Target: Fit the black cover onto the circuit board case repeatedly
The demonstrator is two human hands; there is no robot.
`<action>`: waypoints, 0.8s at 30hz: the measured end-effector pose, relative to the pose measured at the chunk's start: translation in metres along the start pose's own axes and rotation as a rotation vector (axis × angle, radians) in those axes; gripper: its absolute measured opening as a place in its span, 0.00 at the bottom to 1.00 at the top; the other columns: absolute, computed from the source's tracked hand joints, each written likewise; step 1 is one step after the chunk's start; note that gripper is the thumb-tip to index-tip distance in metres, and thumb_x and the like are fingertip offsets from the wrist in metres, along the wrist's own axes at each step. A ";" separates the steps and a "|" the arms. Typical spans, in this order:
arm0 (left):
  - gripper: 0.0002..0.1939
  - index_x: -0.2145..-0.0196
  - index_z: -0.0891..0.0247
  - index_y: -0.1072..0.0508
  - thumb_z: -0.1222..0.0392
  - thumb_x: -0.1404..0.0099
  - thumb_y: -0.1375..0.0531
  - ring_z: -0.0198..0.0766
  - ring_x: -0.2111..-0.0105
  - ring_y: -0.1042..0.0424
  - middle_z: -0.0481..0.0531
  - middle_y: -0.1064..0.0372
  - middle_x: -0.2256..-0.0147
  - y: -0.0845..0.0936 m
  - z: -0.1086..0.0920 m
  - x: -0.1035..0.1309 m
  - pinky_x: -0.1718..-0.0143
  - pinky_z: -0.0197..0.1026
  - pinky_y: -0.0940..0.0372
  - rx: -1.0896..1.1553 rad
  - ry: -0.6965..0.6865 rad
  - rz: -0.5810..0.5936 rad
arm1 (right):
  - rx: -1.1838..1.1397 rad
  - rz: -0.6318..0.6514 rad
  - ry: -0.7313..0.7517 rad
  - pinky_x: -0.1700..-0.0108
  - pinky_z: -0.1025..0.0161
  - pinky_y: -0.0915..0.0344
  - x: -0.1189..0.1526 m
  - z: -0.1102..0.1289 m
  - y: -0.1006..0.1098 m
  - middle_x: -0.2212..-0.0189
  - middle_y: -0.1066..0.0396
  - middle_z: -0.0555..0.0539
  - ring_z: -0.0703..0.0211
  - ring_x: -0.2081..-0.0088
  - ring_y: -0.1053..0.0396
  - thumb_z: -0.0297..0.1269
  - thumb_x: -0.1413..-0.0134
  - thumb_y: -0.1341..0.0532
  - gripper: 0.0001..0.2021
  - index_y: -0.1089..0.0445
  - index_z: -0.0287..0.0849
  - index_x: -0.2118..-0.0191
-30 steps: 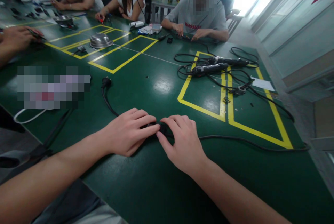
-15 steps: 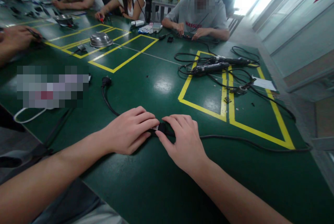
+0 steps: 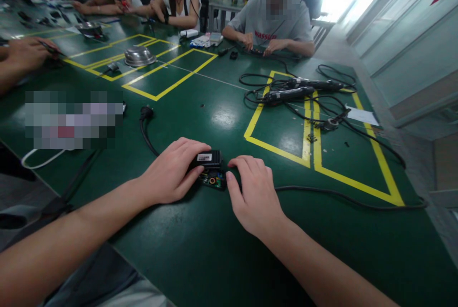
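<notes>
In the head view, my left hand (image 3: 175,171) is closed on a black plastic cover (image 3: 214,158) with a white label, tilted up at its near side. Below it a circuit board (image 3: 213,179) with coloured components lies in a dark lower casing. My right hand (image 3: 254,192) is just right of the casing, fingers apart and curved; whether its fingertips touch the casing or cord is hard to see. A black cord (image 3: 322,191) runs right from under this hand. Left of my left hand lies a power plug (image 3: 146,112) on a black cable.
Black electric screwdrivers (image 3: 289,93) and looped cables lie at the right, near small screws (image 3: 312,138) and white paper (image 3: 362,115). A metal bowl (image 3: 139,56) stands farther back. A blurred-out item (image 3: 71,118) is at left. Co-workers sit across the green table (image 3: 200,250).
My left hand has lifted the black cover and swung it away, so the circuit board beneath now shows. My right hand has shifted slightly right, away from the cover.
</notes>
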State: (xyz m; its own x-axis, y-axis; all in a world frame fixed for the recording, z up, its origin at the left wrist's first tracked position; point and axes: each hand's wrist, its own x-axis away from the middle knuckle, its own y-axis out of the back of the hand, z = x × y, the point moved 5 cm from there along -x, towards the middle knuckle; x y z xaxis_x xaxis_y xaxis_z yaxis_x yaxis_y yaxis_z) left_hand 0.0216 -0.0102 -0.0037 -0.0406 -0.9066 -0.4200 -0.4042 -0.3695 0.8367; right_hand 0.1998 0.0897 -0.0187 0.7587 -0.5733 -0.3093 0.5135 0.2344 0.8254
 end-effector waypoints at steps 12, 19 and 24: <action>0.11 0.64 0.61 0.24 0.56 0.26 0.42 0.51 0.57 0.28 0.60 0.24 0.56 0.011 0.009 -0.006 0.56 0.55 0.34 -0.216 0.148 -0.058 | 0.102 -0.052 0.074 0.55 0.50 0.40 0.001 0.004 0.000 0.63 0.29 0.43 0.49 0.59 0.33 0.37 0.31 0.39 0.11 0.29 0.44 0.68; 0.18 0.70 0.62 0.23 0.57 0.23 0.45 0.48 0.62 0.33 0.59 0.26 0.63 0.007 -0.001 -0.006 0.61 0.54 0.38 -0.355 0.015 0.011 | 0.085 -0.019 0.106 0.62 0.56 0.45 0.002 0.006 -0.001 0.69 0.31 0.47 0.56 0.68 0.36 0.36 0.28 0.43 0.13 0.32 0.45 0.68; 0.19 0.70 0.63 0.23 0.57 0.23 0.46 0.49 0.63 0.35 0.61 0.26 0.62 0.004 -0.003 -0.007 0.61 0.56 0.36 -0.369 -0.008 0.053 | 0.096 0.023 0.107 0.65 0.57 0.47 0.003 0.007 -0.002 0.71 0.32 0.49 0.59 0.72 0.39 0.35 0.26 0.45 0.14 0.33 0.45 0.68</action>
State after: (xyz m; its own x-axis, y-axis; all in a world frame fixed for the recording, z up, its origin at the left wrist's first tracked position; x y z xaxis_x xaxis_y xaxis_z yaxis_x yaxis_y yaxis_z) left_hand 0.0228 -0.0062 0.0040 -0.0607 -0.9252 -0.3746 -0.0450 -0.3724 0.9270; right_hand 0.1982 0.0820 -0.0184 0.8111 -0.4803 -0.3337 0.4585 0.1679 0.8727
